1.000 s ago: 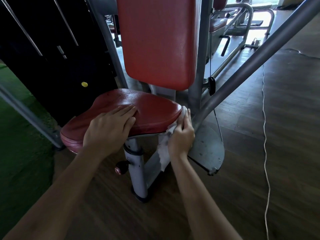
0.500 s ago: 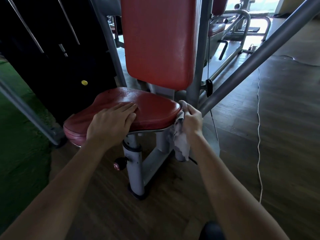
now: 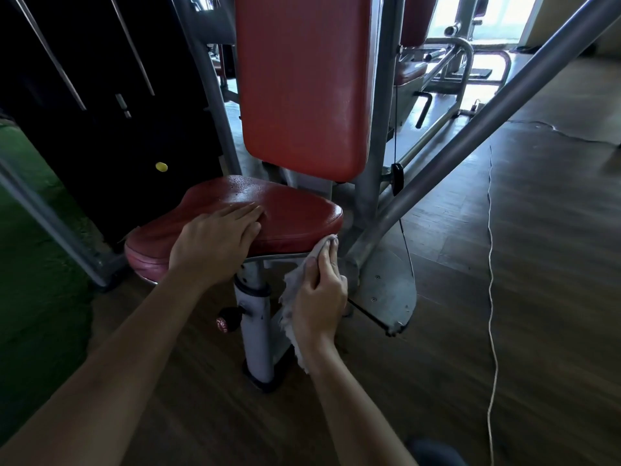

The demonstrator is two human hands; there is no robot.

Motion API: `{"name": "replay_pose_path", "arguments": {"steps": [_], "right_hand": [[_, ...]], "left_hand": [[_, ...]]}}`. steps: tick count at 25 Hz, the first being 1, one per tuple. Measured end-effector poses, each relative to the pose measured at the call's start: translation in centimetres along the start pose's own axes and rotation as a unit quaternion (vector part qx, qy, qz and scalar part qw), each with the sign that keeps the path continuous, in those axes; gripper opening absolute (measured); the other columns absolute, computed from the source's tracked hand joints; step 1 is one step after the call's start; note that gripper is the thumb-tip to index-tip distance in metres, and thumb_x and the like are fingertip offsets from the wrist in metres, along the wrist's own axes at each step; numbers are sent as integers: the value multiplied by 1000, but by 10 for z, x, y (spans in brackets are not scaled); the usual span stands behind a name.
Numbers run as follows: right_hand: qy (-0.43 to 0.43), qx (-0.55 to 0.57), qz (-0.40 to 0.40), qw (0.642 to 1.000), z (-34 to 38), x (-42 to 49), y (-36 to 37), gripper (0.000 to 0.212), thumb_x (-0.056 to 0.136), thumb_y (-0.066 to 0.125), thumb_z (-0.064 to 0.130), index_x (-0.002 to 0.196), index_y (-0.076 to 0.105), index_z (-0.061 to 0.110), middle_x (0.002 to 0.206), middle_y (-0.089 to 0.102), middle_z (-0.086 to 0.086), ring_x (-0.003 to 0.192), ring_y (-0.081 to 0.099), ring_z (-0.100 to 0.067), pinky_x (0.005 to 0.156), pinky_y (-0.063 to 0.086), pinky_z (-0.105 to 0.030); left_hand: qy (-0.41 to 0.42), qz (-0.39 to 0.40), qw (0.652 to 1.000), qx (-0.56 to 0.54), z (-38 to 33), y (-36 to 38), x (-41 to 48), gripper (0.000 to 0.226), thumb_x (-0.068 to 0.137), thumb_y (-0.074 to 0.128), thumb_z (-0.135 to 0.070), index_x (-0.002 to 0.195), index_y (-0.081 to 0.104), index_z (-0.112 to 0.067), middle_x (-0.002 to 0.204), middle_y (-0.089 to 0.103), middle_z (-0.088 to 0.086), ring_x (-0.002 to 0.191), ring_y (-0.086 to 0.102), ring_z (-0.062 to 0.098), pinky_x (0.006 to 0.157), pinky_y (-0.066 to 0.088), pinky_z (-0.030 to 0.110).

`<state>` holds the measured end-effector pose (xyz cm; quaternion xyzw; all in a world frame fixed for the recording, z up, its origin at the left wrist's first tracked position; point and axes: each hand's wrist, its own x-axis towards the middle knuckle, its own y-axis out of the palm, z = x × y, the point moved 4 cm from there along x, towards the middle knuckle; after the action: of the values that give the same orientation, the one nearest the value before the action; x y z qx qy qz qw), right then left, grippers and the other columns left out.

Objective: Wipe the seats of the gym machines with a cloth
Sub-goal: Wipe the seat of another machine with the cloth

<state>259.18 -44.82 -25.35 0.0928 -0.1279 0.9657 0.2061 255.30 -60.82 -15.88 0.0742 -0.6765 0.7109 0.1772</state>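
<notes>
My left hand (image 3: 215,243) lies flat, fingers straight, on top of the red seat (image 3: 295,213), holding nothing. Just under the seat's right front edge, my right hand (image 3: 321,290) grips the pale cloth (image 3: 293,290), fingertips pushing its top corner against the seat's rim. Well right of the seat, a white cord (image 3: 491,297) trails across the floor (image 3: 554,264).

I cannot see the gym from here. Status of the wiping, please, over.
Left grip flat on seat. Right grip holds cloth at seat's front right edge. Nothing in the way.
</notes>
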Motion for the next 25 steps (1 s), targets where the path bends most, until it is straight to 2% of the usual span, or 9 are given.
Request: {"name": "replay_pose_path", "arguments": {"steps": [4, 6, 9, 11, 15, 19, 20, 23, 25], "right_hand": [[37, -47, -18, 998, -1, 37, -3, 47, 108, 40, 26, 155, 34, 23, 161, 30, 14, 107, 47, -9, 79, 24, 6], [42, -46, -43, 997, 2, 39, -3, 46, 108, 40, 26, 154, 37, 21, 160, 34, 10, 113, 52, -14, 82, 24, 2], [4, -62, -21, 998, 11, 1, 5, 48, 108, 40, 28, 155, 32, 21, 162, 28, 11, 107, 43, -6, 86, 29, -4], [-11, -73, -3, 997, 13, -5, 7, 48, 109, 39, 29, 156, 31, 21, 163, 25, 11, 112, 41, -6, 89, 28, -5], [27, -80, -51, 995, 12, 27, 2, 46, 108, 41, 22, 153, 38, 16, 161, 32, 7, 112, 51, -17, 80, 24, 7], [-27, -99, -21, 994, 15, -9, 10, 47, 108, 37, 28, 155, 34, 21, 162, 28, 10, 107, 40, -5, 89, 30, -11], [-37, -104, -11, 994, 15, -8, 10, 47, 108, 35, 28, 155, 34, 21, 162, 27, 10, 108, 38, -4, 90, 29, -12], [-15, -113, -28, 993, 12, 22, 2, 46, 108, 37, 27, 153, 40, 20, 161, 32, 9, 112, 48, -13, 89, 33, -15], [-7, -110, -39, 993, 11, 28, -3, 45, 108, 38, 28, 153, 41, 21, 160, 34, 11, 111, 50, -14, 88, 38, -13]], "left_hand": [[10, 2, 1000, 6, 0, 3, 1, 46, 106, 33, -40, 148, 47, -28, 151, 48, -8, 141, 43, 13, 106, 42, 38], [14, 1, 1000, 7, 0, 4, 1, 45, 106, 34, -39, 147, 48, -26, 150, 49, -7, 141, 44, 14, 105, 43, 40], [16, -7, 1000, 7, 0, 3, 1, 44, 106, 38, -36, 146, 51, -24, 149, 52, -5, 139, 47, 16, 103, 44, 41], [17, -8, 1000, 11, 0, 3, 0, 44, 106, 37, -36, 146, 50, -24, 149, 51, -5, 140, 46, 16, 104, 43, 39], [18, -2, 1000, 20, 0, 3, 1, 46, 107, 33, -38, 148, 47, -25, 152, 48, -6, 141, 44, 15, 105, 41, 38], [16, 5, 1000, 13, 1, 3, 2, 47, 107, 30, -40, 149, 45, -28, 153, 45, -9, 143, 40, 13, 108, 39, 39], [13, 10, 1000, 9, 2, 3, 3, 47, 107, 29, -41, 150, 43, -29, 154, 43, -10, 144, 39, 13, 109, 38, 38], [12, 20, 1000, -1, 3, 3, 3, 49, 107, 26, -43, 152, 40, -31, 157, 39, -13, 146, 34, 11, 113, 34, 37], [12, 21, 1000, -7, 2, 3, 3, 48, 107, 26, -43, 151, 40, -31, 157, 39, -13, 146, 34, 11, 113, 33, 36]]}}
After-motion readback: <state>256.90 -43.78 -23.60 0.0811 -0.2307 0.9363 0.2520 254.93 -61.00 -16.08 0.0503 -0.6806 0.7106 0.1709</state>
